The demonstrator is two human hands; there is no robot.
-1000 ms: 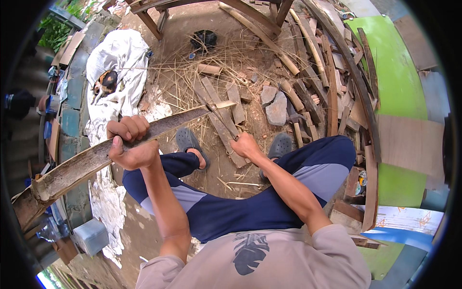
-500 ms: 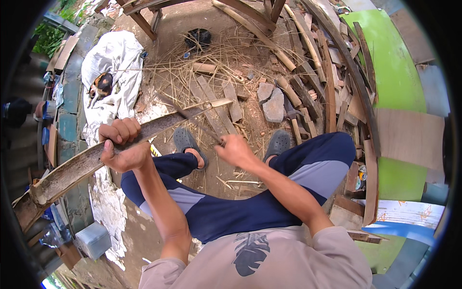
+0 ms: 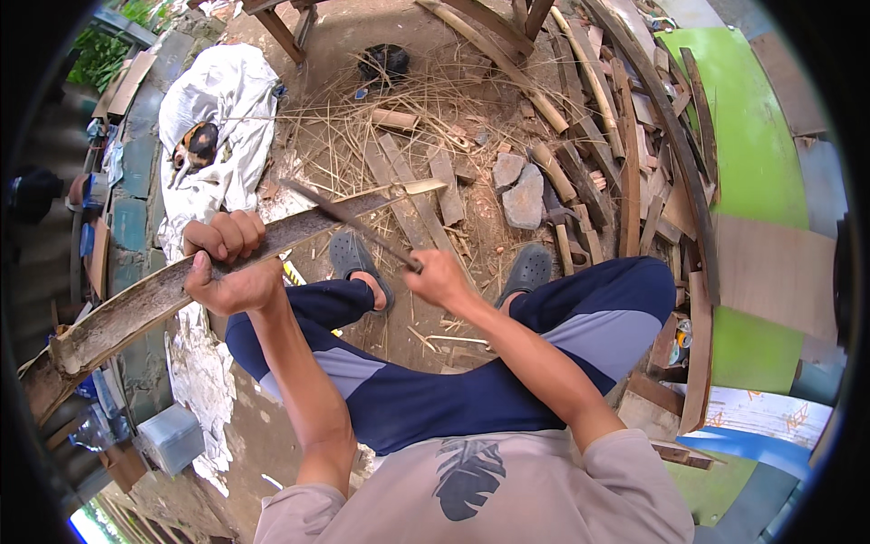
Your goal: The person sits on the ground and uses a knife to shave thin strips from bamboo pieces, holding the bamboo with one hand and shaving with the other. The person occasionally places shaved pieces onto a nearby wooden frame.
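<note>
Forearms (image 3: pixel 530 349) slanting leftward, left hand (image 3: pixel 241 284) clasping split bamboo (image 3: pixel 136 313), right hand (image 3: pixel 437 277) gripping knife (image 3: pixel 337 212)

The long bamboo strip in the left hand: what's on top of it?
The left hand curls its fingers over the bamboo strip, and a blade crosses above it; touching or not, I can't tell. The strip's surface beneath those fingers is covered.

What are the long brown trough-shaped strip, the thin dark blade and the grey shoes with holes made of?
Long brown trough-shaped strip: probably bamboo, rough and dull, since a joint-like ridge crosses its hollow.
Thin dark blade: likely metal, dull, being so slim yet straight.
Grey shoes with holes: maybe foam or rubber, matte, because they look moulded.
</note>
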